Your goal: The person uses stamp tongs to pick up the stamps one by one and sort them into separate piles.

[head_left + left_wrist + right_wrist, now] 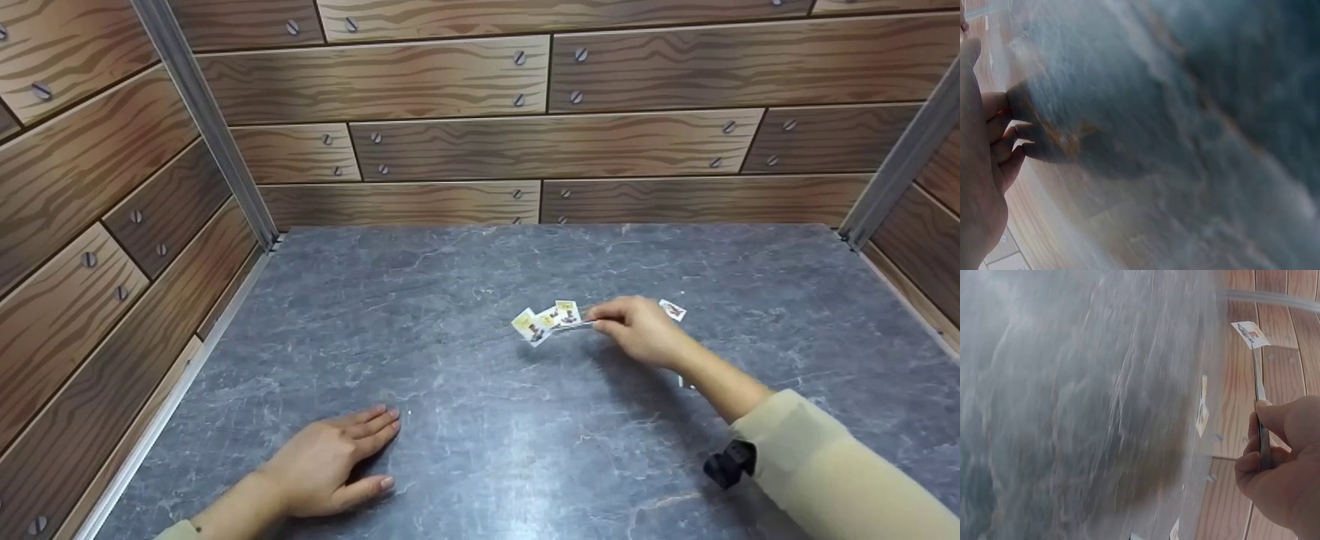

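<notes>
My right hand (646, 330) grips slim metal tweezers (1260, 391) between thumb and fingers, above the table. At the tweezers' tips is a small white square sticker or card (1251, 334) with a coloured print; in the head view this printed square (530, 328) is tilted. Two similar squares (568, 313) lie close by on the table, just beyond the tweezers, partly overlapping in view. Flat on the table at the lower left, my left hand (334, 457) rests with its fingers extended and holds nothing. The left wrist view shows its fingers (1002, 135) against the surface.
Behind my right hand lies another printed square (673, 310). A pale piece (682, 382) is mostly hidden by the right forearm. The grey marbled tabletop (420, 285) is bounded by wood-patterned walls (450, 75) with metal corner posts. A dark device (729, 463) sits at my right wrist.
</notes>
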The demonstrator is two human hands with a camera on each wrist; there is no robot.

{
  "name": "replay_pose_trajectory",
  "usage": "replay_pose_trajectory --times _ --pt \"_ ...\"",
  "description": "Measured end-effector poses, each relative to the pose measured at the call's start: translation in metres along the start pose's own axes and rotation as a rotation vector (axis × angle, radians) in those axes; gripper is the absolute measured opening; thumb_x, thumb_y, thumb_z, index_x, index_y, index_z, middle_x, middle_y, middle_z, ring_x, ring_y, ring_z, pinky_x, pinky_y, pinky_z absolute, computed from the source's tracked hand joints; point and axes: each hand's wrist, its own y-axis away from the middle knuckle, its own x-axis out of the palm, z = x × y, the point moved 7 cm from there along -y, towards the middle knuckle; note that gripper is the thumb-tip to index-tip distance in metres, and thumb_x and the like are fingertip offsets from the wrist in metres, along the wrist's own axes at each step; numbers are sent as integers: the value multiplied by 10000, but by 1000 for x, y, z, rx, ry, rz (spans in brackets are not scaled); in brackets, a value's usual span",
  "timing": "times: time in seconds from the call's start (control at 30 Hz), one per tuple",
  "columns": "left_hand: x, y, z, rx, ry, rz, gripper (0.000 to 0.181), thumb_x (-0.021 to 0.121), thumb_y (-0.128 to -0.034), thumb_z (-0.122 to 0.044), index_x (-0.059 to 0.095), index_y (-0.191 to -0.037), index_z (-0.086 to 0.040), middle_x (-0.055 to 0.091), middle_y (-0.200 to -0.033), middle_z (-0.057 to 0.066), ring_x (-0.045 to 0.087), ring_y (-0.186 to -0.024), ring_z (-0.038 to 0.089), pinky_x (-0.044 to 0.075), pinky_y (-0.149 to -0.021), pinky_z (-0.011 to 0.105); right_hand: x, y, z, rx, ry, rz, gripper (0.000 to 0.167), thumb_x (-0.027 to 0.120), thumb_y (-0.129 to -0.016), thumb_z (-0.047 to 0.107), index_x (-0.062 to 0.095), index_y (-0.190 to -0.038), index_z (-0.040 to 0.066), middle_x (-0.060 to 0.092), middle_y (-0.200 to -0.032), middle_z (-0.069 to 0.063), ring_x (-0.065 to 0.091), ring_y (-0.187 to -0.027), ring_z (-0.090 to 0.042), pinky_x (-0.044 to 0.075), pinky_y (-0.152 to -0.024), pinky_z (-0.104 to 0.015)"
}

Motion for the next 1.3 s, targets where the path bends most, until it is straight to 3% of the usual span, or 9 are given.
replay_pose_trajectory --times 0.3,0.5,1.3 --pt "0 0 1 11 -11 -19 660 550 -1078 -519 597 -1495 -10 595 -1516 141 571 -1401 300 541 -1074 458 -16 2 -28 79 30 -22 181 672 -1015 41 796 -1134 -16 742 -1219 -240 681 -1159 -433 531 -998 -608" --pt "1 1 1 9 -18 -24 660 547 -1079 -521 592 -1501 -16 593 -1519 136 571 -1401 304 542 -1071 464 -22 4 -43 89 68 -47 174 685 -1006 43 799 -1117 -27 741 -1207 -257 675 -1179 -461 521 -1008 -627" --pt "2 2 0 17 -33 -34 664 547 -1079 -522 596 -1493 -5 597 -1511 143 574 -1395 320 540 -1074 467 -21 8 -64 118 129 -38 155 713 -995 72 807 -1091 -6 764 -1150 -220 701 -1083 -413 519 -962 -631"
